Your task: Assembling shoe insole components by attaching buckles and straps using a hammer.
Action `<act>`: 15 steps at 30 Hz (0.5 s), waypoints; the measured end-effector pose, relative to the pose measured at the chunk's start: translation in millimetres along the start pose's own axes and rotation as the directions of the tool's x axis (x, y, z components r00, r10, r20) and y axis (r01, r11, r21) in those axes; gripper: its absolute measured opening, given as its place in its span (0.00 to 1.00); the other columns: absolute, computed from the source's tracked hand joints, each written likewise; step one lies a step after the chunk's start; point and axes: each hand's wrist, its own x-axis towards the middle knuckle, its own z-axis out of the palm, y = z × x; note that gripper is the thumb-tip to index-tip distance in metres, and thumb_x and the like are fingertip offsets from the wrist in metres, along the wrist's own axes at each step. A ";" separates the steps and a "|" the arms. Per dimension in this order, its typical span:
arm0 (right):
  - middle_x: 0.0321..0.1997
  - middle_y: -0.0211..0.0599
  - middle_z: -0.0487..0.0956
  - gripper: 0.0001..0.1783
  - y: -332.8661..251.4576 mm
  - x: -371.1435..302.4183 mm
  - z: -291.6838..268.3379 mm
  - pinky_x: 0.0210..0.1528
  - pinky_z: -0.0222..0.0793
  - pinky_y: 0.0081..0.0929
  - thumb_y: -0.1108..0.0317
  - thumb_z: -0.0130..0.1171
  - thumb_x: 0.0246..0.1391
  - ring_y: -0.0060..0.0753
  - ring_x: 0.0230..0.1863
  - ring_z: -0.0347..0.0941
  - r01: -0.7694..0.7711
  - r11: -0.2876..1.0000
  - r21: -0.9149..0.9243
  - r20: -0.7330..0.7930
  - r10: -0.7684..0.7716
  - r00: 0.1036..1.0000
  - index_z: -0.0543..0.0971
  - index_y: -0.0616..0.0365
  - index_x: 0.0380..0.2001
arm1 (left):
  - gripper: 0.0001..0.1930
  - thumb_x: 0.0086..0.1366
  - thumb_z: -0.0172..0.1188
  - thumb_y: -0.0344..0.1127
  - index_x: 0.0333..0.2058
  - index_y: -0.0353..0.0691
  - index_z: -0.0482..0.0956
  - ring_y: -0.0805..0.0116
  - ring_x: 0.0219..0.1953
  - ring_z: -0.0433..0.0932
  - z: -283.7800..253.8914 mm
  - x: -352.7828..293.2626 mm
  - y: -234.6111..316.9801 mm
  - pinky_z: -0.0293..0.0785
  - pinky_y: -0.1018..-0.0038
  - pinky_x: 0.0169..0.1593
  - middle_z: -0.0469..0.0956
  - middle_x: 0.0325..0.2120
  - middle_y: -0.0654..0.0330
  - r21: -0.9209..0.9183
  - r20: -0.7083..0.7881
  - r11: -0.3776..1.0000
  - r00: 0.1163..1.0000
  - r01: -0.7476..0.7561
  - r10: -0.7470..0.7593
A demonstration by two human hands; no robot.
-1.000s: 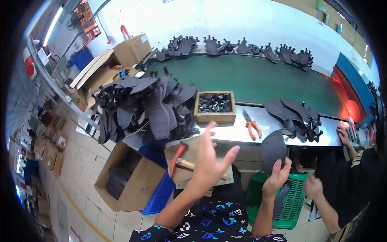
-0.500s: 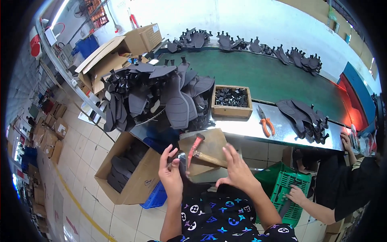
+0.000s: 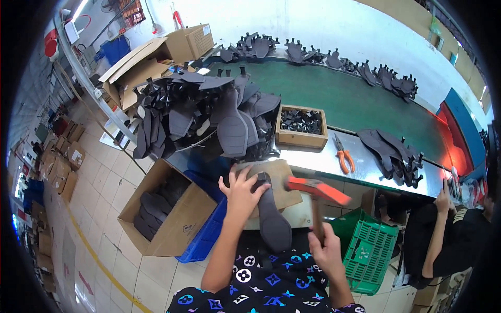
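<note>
My right hand point(image 3: 327, 248) is closed round the wooden handle of a hammer point(image 3: 319, 190). Its red head is raised beside the board, slightly blurred. A dark grey shoe sole point(image 3: 275, 224) lies with its heel end over a tan board point(image 3: 286, 182) and its broad forefoot toward my body. At the heel end, the thumb and fingers of my left hand point(image 3: 241, 195) grip the sole around a small black heel piece point(image 3: 262, 179). The other left fingers spread over the board's left side.
Heaped heeled soles point(image 3: 229, 125) stand beyond my left hand. A wooden box point(image 3: 300, 140) of small black parts, orange-handled pliers point(image 3: 344, 159) and more soles point(image 3: 389, 151) lie along the bench. An open carton point(image 3: 172, 229) and a green crate point(image 3: 368, 255) flank me. A co-worker point(image 3: 454, 235) sits right.
My right hand has picked the hammer up off the board and raised it. My left hand has brought the sole onto the board. The co-worker's hand has left the green crate.
</note>
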 end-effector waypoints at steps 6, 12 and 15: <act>0.30 0.50 0.80 0.17 -73.1 29.3 2.1 0.30 0.74 0.36 0.67 0.60 0.62 0.48 0.27 0.80 0.393 0.857 -0.333 0.054 -0.399 0.915 0.74 0.65 0.50 | 0.39 0.45 0.68 0.70 0.53 0.56 0.82 0.41 0.73 0.42 -11.4 4.0 -38.4 0.28 0.39 0.70 0.56 0.70 0.53 -0.136 0.337 0.990 0.939 -0.026 0.071; 0.19 0.34 0.67 0.11 -89.3 17.2 9.1 0.23 0.62 0.18 0.66 0.56 0.62 0.30 0.17 0.63 0.599 0.734 0.321 -0.329 -0.507 0.797 0.71 0.61 0.43 | 0.40 0.42 0.69 0.71 0.54 0.61 0.82 0.42 0.74 0.41 -6.9 8.9 -42.9 0.26 0.40 0.70 0.55 0.71 0.54 -0.213 0.317 0.976 0.942 -0.040 0.108; 0.20 0.52 0.75 0.09 -41.7 31.2 32.7 0.25 0.69 0.44 0.69 0.57 0.60 0.57 0.23 0.76 0.238 0.809 -0.538 0.076 -0.234 0.969 0.71 0.63 0.37 | 0.40 0.42 0.69 0.71 0.55 0.63 0.81 0.42 0.74 0.40 -0.7 5.6 -46.9 0.26 0.39 0.70 0.54 0.71 0.54 -0.245 0.305 0.968 0.944 -0.052 0.128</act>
